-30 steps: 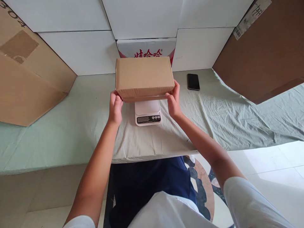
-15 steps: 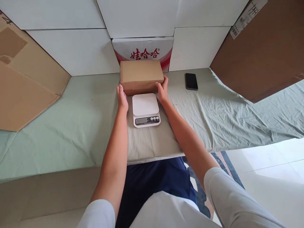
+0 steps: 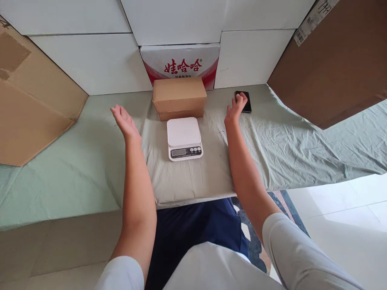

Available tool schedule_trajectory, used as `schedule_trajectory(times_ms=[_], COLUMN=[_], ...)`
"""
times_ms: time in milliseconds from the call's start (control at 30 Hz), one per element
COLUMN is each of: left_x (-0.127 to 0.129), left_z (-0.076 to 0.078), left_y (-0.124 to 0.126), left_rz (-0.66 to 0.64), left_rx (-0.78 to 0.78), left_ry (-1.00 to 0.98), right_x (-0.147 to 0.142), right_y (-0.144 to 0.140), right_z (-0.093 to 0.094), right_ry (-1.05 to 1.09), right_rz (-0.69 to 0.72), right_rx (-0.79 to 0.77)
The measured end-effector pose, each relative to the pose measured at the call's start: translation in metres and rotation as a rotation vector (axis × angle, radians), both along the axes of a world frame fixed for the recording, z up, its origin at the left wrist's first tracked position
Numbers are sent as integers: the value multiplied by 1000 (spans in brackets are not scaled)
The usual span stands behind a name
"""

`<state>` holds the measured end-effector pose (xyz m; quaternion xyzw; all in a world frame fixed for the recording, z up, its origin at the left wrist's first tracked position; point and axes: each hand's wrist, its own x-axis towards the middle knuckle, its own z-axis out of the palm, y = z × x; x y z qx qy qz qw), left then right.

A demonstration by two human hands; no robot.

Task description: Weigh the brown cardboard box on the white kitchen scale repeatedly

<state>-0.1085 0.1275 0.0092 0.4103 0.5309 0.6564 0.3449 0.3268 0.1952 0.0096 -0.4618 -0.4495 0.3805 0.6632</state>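
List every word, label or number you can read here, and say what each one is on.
"娃哈哈" in red, with a ® mark: white and red carton behind the brown box.
Smaller line under it: too blurred to read.
Scale display and button labels: too small.
Sticker on the large cardboard sheet, upper right: unreadable.

- Left hand (image 3: 124, 120) is lifted left of the scale (image 3: 184, 138), palm turned inward, fingers spread, holding nothing.
- Right hand (image 3: 234, 109) is raised right of the scale, fingers loosely splayed, empty.

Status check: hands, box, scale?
Left hand and right hand open, empty. Cardboard box on cloth behind scale. Phone beside right hand.
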Motion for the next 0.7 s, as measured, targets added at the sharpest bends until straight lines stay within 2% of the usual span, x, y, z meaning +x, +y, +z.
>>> schedule_trajectory(times_ms=[100,267,367,500,633,700], left_x=[-7,10,19,31,56,71], left_z=[1,9,9,-1,-7,-7], left_y=[-4,-6,-3,7,10,8], left_rz=[9,-16,-63,-141,-217,-232], left_rx=[10,-11,-2,16,-3,-24], left_ry=[-44,-106,-105,-149,-178,-160], right_x=[16,10,-4,-37,-75,-90], right_y=[-7,-8,-5,-6,-14,-21], right_z=[6,5,-1,-5,-5,-5], right_ry=[163,195,167,182,108,56], right_rz=[-198,-236,-156,4,177,244], right_rx=[-130,-186,-167,-171,-176,-118])
